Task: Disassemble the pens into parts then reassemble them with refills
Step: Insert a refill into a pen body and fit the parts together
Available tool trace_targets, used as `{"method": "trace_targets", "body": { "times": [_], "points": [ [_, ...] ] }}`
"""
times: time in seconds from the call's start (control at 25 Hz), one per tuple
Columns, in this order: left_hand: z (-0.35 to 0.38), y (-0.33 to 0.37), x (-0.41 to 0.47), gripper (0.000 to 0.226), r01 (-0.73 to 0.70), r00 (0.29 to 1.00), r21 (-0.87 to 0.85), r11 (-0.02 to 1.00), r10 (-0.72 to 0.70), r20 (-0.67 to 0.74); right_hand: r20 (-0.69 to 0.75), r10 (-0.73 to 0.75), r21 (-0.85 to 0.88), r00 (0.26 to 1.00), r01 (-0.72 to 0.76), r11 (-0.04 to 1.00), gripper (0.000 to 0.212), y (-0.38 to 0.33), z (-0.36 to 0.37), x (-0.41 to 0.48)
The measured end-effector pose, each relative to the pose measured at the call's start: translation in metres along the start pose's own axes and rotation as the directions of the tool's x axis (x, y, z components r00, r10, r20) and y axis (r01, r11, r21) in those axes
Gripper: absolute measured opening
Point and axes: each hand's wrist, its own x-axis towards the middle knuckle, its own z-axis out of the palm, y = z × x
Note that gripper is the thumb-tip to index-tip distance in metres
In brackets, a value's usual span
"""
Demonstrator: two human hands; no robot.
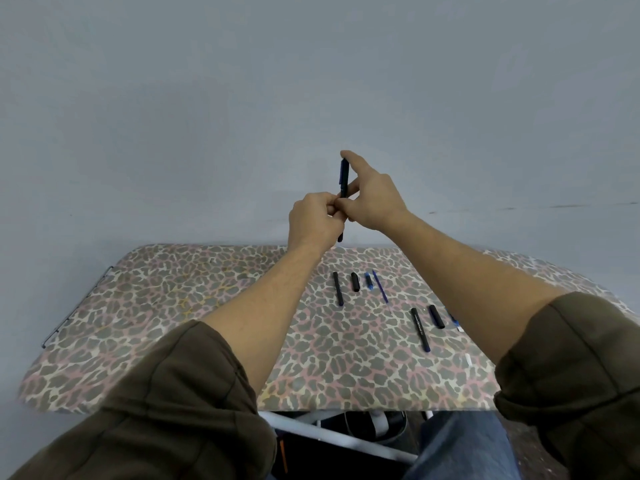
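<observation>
Olive-brown sleeves (166,403), pushed up the forearms, filled the near edge of the view, with blue jeans (460,448) between them. Both hands were raised together above the far edge of the leopard-print table (156,313). The left hand (313,221) was clenched around the lower part of an upright dark pen (343,183), while the right hand (372,199) pinched its upper part, forefinger on the tip. Below the hands lay a black barrel (338,288), a black cap (355,282), a small blue piece (369,282) and a thin blue refill (380,286). Under the right forearm lay another barrel (420,329) and cap (436,317).
</observation>
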Motion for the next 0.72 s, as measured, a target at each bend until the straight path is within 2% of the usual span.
{"method": "trace_targets", "body": {
  "times": [0.24, 0.6, 0.72],
  "points": [
    [-0.004, 0.005, 0.003, 0.016, -0.004, 1.0, -0.012, 1.0, 0.004, -0.018, -0.045, 0.004, 0.02, 0.999, -0.003, 1.0, 0.08, -0.006, 0.002, 0.012],
    [-0.004, 0.005, 0.005, 0.018, 0.02, 1.0, 0.031, 0.999, -0.02, -0.001, -0.057, 0.012, -0.011, 0.998, -0.012, 1.0, 0.079, -0.004, 0.01, 0.016],
    [-0.013, 0.005, 0.005, 0.02, 0.029, 0.999, 0.041, 0.999, -0.03, 0.027, -0.031, 0.039, 0.031, 0.999, -0.038, 0.999, 0.08, -0.005, 0.012, 0.016]
  ]
}}
